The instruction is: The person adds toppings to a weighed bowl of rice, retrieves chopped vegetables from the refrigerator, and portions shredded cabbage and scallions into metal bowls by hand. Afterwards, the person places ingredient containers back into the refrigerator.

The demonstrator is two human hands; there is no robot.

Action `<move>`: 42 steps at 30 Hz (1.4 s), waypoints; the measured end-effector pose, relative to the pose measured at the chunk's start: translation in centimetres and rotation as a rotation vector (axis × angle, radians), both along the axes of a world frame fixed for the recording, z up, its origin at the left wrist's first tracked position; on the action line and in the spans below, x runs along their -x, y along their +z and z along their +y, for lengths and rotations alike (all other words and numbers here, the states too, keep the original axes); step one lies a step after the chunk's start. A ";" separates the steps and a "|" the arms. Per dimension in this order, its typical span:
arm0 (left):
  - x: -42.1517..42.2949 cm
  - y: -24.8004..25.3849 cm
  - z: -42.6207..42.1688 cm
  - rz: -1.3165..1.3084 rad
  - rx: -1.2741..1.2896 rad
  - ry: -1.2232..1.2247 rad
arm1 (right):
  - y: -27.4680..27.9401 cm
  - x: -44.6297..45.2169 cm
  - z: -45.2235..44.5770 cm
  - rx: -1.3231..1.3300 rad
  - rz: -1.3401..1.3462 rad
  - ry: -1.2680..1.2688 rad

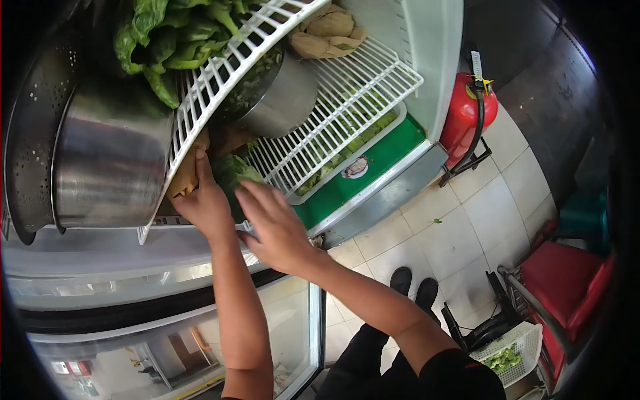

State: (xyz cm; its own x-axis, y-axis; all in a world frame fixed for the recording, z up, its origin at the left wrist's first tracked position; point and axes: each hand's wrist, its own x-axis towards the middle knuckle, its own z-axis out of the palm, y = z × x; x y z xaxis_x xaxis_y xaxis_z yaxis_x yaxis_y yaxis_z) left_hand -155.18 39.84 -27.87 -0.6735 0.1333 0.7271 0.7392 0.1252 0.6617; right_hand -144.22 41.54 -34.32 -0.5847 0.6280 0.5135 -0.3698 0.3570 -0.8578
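Observation:
Inside an open fridge, my left hand [203,200] has its fingers closed on a brown paper bag [183,179] beneath the upper white wire shelf [220,87]. Just right of it, my right hand [270,223] is held with its fingers apart, beside a leafy green vegetable [235,172]. Nothing shows in the right palm. Behind them, a metal pot [287,93] with chopped greens stands on the lower wire shelf [347,110]. The lower part of the bag is partly hidden by the left hand.
A large steel pot [110,160] and leafy greens [180,33] sit on the upper shelf. The open glass door [287,313] is below my arms. A red fire extinguisher [467,113] stands right of the fridge; a white basket [517,353] and red chair [560,280] are lower right.

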 end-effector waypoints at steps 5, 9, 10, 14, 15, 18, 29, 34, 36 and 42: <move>-0.7 1.0 0.1 -0.130 0.120 0.088 | 1.6 5.5 -1.5 -0.105 -0.223 -0.192; 0.2 0.9 -2.9 -0.389 -0.152 -0.043 | 1.1 5.4 -1.3 -0.080 -0.207 -0.096; 0.1 0.7 -3.0 -0.383 -0.132 -0.049 | 0.6 5.3 -1.2 -0.060 -0.201 -0.103; 1.2 0.0 -3.2 -0.310 -0.071 -0.012 | -0.7 3.8 0.0 0.063 0.067 0.022; 1.2 -0.2 -3.4 -0.280 -0.027 0.009 | -0.9 3.0 0.1 0.079 0.108 0.030; 1.8 -0.2 -4.1 -0.229 0.068 0.041 | -1.8 1.4 0.8 0.127 0.184 0.052; 0.4 0.9 -3.8 -0.115 0.339 0.273 | -3.7 -2.5 2.3 -0.184 0.337 0.124; 0.4 -0.6 -3.2 -0.167 0.127 0.197 | -6.9 -10.8 0.8 -0.037 0.157 0.151; 0.2 -0.8 -2.9 -0.152 0.138 0.230 | -9.0 -11.9 0.4 0.199 -0.113 0.052; 0.5 -0.9 -3.5 -0.107 0.236 0.314 | -11.6 -4.7 2.5 0.161 -0.199 -0.085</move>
State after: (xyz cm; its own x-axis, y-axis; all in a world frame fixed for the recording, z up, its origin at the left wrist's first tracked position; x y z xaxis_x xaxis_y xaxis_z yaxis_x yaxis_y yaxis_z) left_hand -155.67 36.36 -28.80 -0.7782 0.0640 0.6248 0.5693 0.4922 0.6586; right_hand -139.49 44.07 -45.91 -0.6062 0.7434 0.2827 -0.1626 0.2321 -0.9590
